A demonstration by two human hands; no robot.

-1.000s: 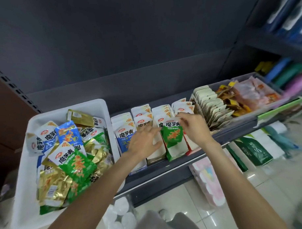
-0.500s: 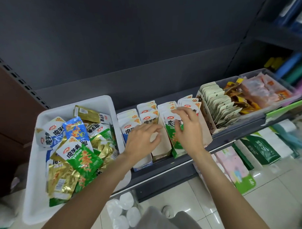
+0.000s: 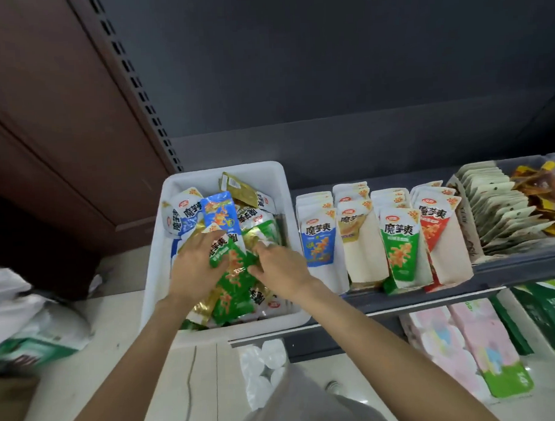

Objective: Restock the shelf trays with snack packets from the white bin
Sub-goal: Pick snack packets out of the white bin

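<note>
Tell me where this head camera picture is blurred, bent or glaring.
Head view: motion blur smears the white bags at the left edge; wide-angle distortion bends the shelf upright and the shelf edge; glare glints off the gold packets in the white bin; the left hand, right hand and tray packets stay readable.

1. The single head view looks forward and steeply down from above the white bin [image 3: 192,331] — close, within arm's reach.
2. Right of the bin runs the shelf edge [image 3: 430,298]; behind it rises the dark back panel [image 3: 328,67] — floor shows below.
</note>
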